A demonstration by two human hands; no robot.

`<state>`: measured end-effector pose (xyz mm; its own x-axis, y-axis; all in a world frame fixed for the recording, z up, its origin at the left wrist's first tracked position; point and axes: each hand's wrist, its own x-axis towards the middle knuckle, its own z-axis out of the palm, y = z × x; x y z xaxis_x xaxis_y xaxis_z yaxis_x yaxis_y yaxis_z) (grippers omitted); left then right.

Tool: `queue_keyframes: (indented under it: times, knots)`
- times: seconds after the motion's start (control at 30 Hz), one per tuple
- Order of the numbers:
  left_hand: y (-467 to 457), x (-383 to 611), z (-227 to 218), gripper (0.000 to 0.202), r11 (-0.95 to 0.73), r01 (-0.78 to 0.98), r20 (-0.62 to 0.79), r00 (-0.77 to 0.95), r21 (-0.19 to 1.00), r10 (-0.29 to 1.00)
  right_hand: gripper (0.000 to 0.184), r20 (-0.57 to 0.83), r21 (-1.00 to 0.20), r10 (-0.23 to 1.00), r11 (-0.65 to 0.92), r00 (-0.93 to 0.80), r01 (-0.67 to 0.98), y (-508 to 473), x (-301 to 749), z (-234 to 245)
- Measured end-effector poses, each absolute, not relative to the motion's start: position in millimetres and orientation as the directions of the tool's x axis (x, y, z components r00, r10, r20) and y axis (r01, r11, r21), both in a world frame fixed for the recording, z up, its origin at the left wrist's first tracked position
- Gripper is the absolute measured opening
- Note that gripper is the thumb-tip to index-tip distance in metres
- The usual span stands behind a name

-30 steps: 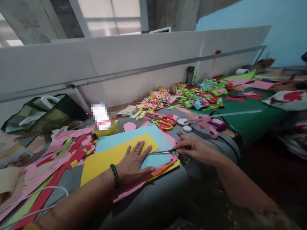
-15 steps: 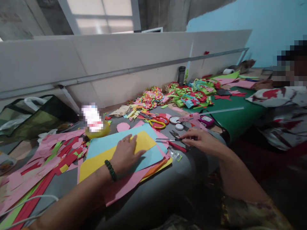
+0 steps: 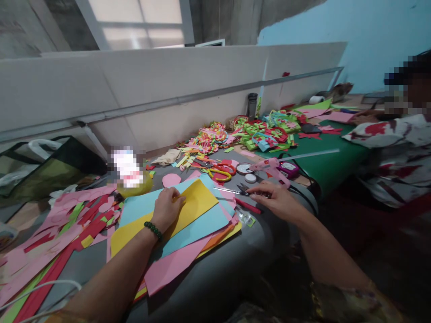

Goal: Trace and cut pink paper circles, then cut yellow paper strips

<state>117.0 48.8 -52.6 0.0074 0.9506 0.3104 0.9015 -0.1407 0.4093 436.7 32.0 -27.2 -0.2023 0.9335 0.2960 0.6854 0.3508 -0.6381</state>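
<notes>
Right grip [image 3: 278,200] clamps one slim tool [image 3: 229,191] — left grip [image 3: 166,208] apparently pinches one yellow sheet [image 3: 198,201].

Clear lane: bare gray surface [image 3: 269,237] up front, right of the paper stack [image 3: 193,233]. Clear packet [image 3: 247,219] and red handle [image 3: 248,206] cap it at the back, right forearm [image 3: 332,251] bounds it on the right.
Second gap: gray strip between stack and scraps [image 3: 67,235]; left forearm [image 3: 111,273] cuts across its near end.
Past right hand [image 3: 269,196] it's tight: glue gun [image 3: 278,172], white lid [image 3: 250,178], yellow-handled scissors [image 3: 220,174]. Metal tool [image 3: 230,191] in that hand pokes out over the stack. Flower piles [image 3: 208,138], then wall [image 3: 188,78], block the rear.
</notes>
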Motion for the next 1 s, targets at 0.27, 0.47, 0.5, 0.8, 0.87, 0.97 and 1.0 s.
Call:
queue_keyframes:
  times: [0.27,0.47,0.5,0.8,0.87,0.97,1.0]
  knots:
    - [47.7,113.3,-53.2,0.018,-0.265,0.783,0.439,-0.011,0.563,0.899,0.025,0.309,-0.612,0.924,0.375,-0.226,0.697,36.9,435.8,-31.8]
    - [48.5,113.0,-54.3,0.021,-0.311,0.769,0.494,-0.007,0.559,0.870,0.024,0.299,-0.607,0.903,0.429,-0.308,0.669,38.5,429.2,-31.4]
    - [48.6,113.3,-54.3,0.020,-0.312,0.773,0.498,-0.005,0.553,0.867,0.025,0.295,-0.609,0.901,0.434,-0.318,0.664,37.7,427.3,-29.9]
    - [52.3,117.1,-54.7,0.018,-0.253,0.844,0.468,0.003,0.472,0.884,0.023,0.217,-0.497,0.836,0.539,-0.504,0.680,24.3,398.9,-20.4]
    - [53.0,119.3,-54.6,0.019,-0.230,0.867,0.437,0.015,0.443,0.899,0.022,0.201,-0.484,0.830,0.546,-0.521,0.684,22.7,392.7,-22.8]
    - [45.2,121.0,-49.9,0.026,-0.209,0.899,0.384,0.050,0.385,0.922,0.021,0.192,-0.461,0.834,0.541,-0.516,0.703,21.8,388.1,-26.7]
    - [39.4,120.3,-46.7,0.034,-0.215,0.906,0.366,0.072,0.366,0.928,0.021,0.190,-0.460,0.835,0.540,-0.517,0.704,21.8,388.0,-27.6]
